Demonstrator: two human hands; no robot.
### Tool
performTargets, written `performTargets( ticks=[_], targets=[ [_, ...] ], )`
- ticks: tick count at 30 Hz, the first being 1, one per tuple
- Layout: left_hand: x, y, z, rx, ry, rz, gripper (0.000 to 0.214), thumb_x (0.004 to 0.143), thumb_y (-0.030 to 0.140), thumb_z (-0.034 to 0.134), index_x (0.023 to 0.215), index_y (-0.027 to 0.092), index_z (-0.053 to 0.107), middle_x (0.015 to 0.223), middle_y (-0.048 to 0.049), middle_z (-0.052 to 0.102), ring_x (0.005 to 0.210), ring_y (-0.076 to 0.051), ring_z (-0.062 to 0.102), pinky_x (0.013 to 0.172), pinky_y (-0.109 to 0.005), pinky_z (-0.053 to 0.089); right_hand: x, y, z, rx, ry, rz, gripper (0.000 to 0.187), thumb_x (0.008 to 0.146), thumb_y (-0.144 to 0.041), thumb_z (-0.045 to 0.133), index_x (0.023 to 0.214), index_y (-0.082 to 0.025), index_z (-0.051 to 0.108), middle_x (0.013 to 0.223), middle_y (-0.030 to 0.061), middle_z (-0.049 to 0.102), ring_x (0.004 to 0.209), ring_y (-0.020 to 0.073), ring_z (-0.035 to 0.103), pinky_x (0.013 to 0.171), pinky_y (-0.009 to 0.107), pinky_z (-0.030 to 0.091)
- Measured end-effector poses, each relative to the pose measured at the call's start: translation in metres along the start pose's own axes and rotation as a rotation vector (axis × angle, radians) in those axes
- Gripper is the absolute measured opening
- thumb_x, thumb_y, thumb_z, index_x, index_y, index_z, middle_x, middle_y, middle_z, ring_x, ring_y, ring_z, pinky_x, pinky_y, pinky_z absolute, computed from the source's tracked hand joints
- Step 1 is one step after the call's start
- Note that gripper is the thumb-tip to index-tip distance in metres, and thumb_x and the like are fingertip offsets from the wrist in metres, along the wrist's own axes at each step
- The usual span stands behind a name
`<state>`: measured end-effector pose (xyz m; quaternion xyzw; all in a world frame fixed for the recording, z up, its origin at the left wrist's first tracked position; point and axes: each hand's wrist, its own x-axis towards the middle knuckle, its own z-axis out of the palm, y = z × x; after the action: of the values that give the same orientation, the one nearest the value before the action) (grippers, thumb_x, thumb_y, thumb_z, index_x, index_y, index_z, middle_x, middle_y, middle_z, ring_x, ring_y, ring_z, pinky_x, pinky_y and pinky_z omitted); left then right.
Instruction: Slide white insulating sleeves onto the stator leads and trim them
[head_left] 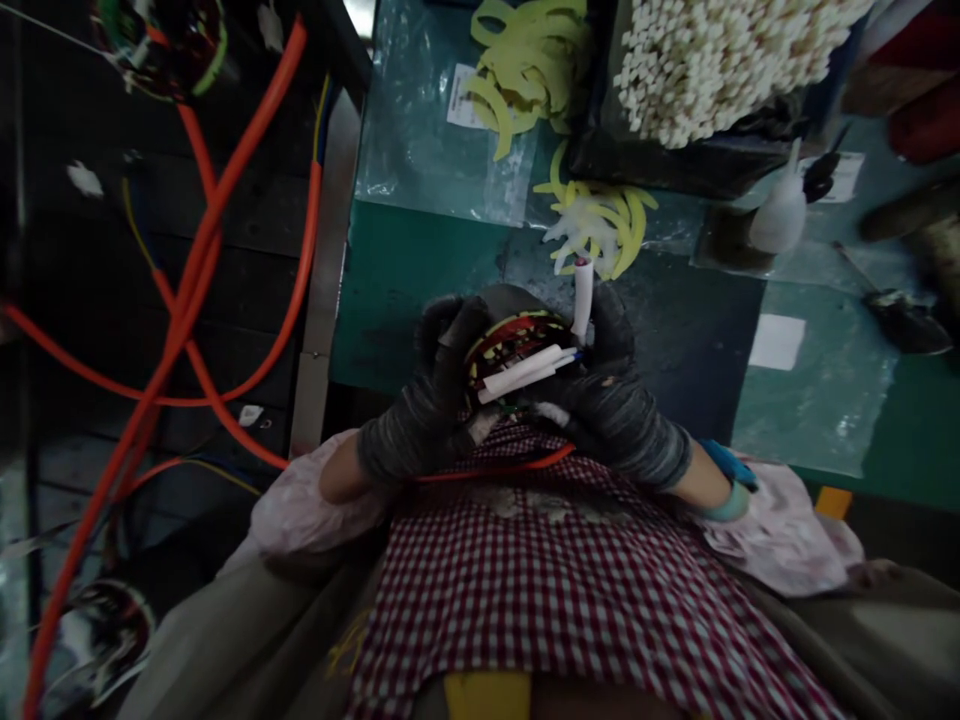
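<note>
A motor stator [517, 340] with reddish windings is held between my two gloved hands at the table's front edge. My left hand [442, 370] wraps round its left side, thumb low at the near rim. On the opposite side my right hand [607, 370] grips the rim, its thumb also at the near edge. White sleeves [523, 374] lie across the stator's open face, with a bit of blue wire at their right end. Another white sleeve [583, 298] stands up by my right fingers. An orange cable [510, 468] runs below the stator, against the checked apron.
Yellow curved strips [525, 60] lie on plastic at the back, more [619, 225] just beyond the stator. A dark bin [660, 170] holds many white tubes. Right of it stands a squeeze bottle [780, 210]. Orange cables [217, 210] and another stator [161, 45] are at left.
</note>
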<state>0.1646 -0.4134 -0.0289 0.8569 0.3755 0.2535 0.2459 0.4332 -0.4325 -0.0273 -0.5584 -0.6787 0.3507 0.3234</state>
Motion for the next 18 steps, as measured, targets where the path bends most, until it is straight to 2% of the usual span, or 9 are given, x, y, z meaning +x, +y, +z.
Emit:
performTargets(
  ticks=[2,4,6,9,11,13,15,18],
  targets=[
    [-0.001,-0.001,0.001,-0.005,0.013,0.039,0.098,0.117,0.057,0.059,0.191,0.022,0.006,0.184,-0.0259,0.04,0.181,-0.044,0.03,0.141,-0.064,0.046,0.0,0.002,-0.004,-0.026,-0.02,-0.085,0.065,0.099,-0.061,0.09,0.156,-0.034,0.072,0.186,0.0107,0.051,0.173,0.046,0.047,0.148,0.073,0.032],
    [-0.002,-0.001,0.003,-0.012,0.041,0.059,0.1,0.115,0.05,0.065,0.191,0.021,0.007,0.183,-0.0256,0.043,0.181,-0.043,0.029,0.142,-0.064,0.045,-0.002,0.005,-0.001,-0.027,0.016,-0.13,0.064,0.096,-0.067,0.09,0.149,-0.035,0.077,0.183,0.0105,0.055,0.171,0.048,0.05,0.146,0.075,0.036],
    [-0.001,0.002,0.004,-0.026,0.045,0.045,0.098,0.116,0.05,0.064,0.191,0.022,0.008,0.183,-0.0255,0.042,0.182,-0.044,0.028,0.142,-0.065,0.045,-0.005,0.007,0.007,-0.028,0.067,-0.098,0.064,0.095,-0.068,0.091,0.147,-0.033,0.078,0.178,0.0138,0.061,0.166,0.0495,0.055,0.142,0.077,0.042],
    [0.001,0.011,0.005,-0.044,0.042,-0.021,0.099,0.115,0.06,0.065,0.19,0.025,0.011,0.183,-0.0257,0.042,0.181,-0.044,0.031,0.142,-0.064,0.046,-0.011,0.006,0.022,-0.016,0.148,-0.007,0.072,0.097,-0.063,0.09,0.157,-0.029,0.072,0.171,0.0188,0.067,0.159,0.051,0.062,0.136,0.08,0.048],
    [0.004,0.017,0.007,-0.042,0.079,-0.084,0.104,0.11,0.065,0.073,0.188,0.027,0.015,0.181,-0.0251,0.044,0.178,-0.044,0.037,0.141,-0.061,0.049,-0.017,0.006,0.026,0.036,0.161,0.061,0.072,0.099,-0.059,0.089,0.163,-0.032,0.068,0.166,0.0169,0.072,0.153,0.0492,0.068,0.131,0.079,0.053],
    [0.008,0.023,0.011,-0.049,0.131,-0.124,0.101,0.109,0.064,0.077,0.186,0.029,0.021,0.18,-0.0241,0.044,0.175,-0.044,0.042,0.138,-0.06,0.053,-0.021,0.009,0.021,0.097,0.135,0.12,0.067,0.105,-0.056,0.084,0.167,-0.037,0.065,0.161,0.0131,0.076,0.144,0.0446,0.075,0.124,0.073,0.062],
    [0.013,0.028,0.014,-0.073,0.156,-0.143,0.093,0.11,0.057,0.076,0.184,0.029,0.026,0.18,-0.023,0.042,0.174,-0.045,0.043,0.135,-0.059,0.057,-0.023,0.015,0.008,0.105,0.114,0.117,0.066,0.109,-0.053,0.081,0.17,-0.038,0.063,0.158,0.0103,0.078,0.139,0.0405,0.079,0.118,0.066,0.068],
    [0.024,0.032,0.017,-0.092,0.133,-0.135,0.09,0.11,0.042,0.076,0.183,0.028,0.025,0.181,-0.021,0.04,0.175,-0.044,0.039,0.132,-0.06,0.059,-0.02,0.029,-0.015,-0.042,0.061,-0.093,0.057,0.107,-0.044,0.084,0.162,-0.035,0.071,0.166,0.0106,0.073,0.148,0.0402,0.075,0.12,0.062,0.07]
  ],
)
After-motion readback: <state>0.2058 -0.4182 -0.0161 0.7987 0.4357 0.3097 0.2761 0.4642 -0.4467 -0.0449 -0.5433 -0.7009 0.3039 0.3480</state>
